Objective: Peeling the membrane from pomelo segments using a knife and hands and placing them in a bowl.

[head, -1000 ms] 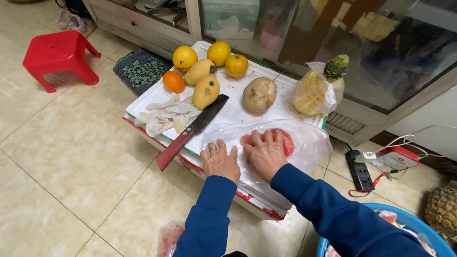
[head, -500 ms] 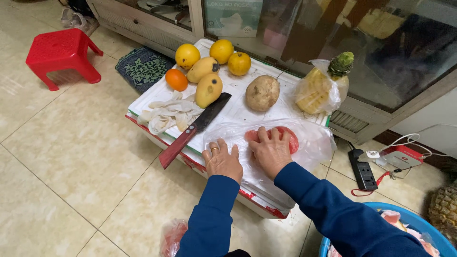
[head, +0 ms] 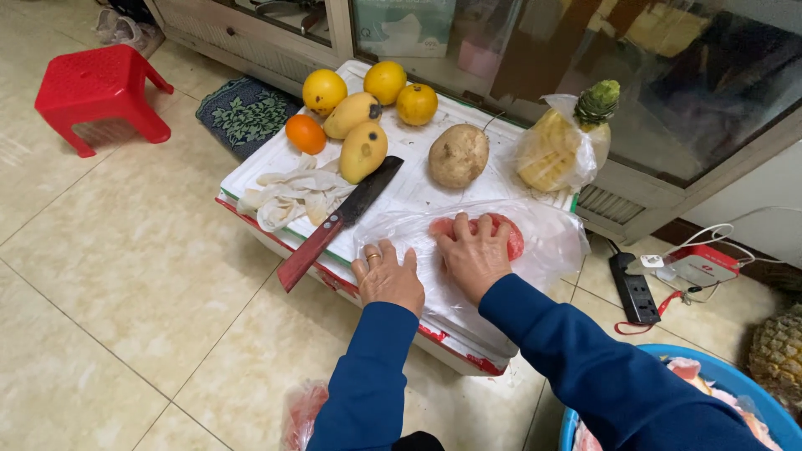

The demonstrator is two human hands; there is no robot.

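My left hand lies flat, fingers spread, on a clear plastic bag at the near edge of a white foam box lid. My right hand presses down on a red, round piece of fruit that lies inside the bag. A cleaver with a dark blade and red handle rests on the lid just left of my left hand.
On the lid lie white gloves, mangoes, oranges, a brown round root and a bagged peeled pineapple. A red stool stands far left. A power strip and blue basin sit at right.
Both hands stay on the bag. My left hand has shifted slightly toward the near edge and its fingers lie flatter; the right hand still covers the red fruit.
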